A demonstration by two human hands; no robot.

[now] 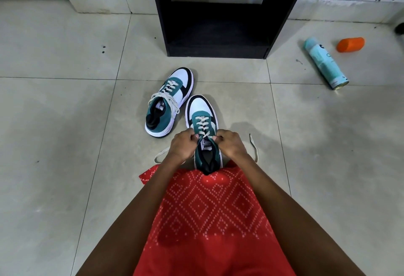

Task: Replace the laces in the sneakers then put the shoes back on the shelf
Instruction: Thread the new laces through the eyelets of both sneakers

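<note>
Lacing: near sneaker point(202, 122), top eyelets.
Fingers: left hand point(182, 145) and right hand point(229, 144) each pinching the lace point(202, 126).
Next: probably snug, tie, then shelf point(220, 13).

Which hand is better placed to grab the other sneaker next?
Left, probably. The other sneaker lies on the floor ahead and to the left, nearer the left hand. The right hand would have to cross over the near sneaker. Both hands grip lace now.

"PUMA" stands on the tongue label point(206, 145) of the sneaker point(202, 111) between the hands; the spray can's point(325, 63) print is unreadable.
</note>
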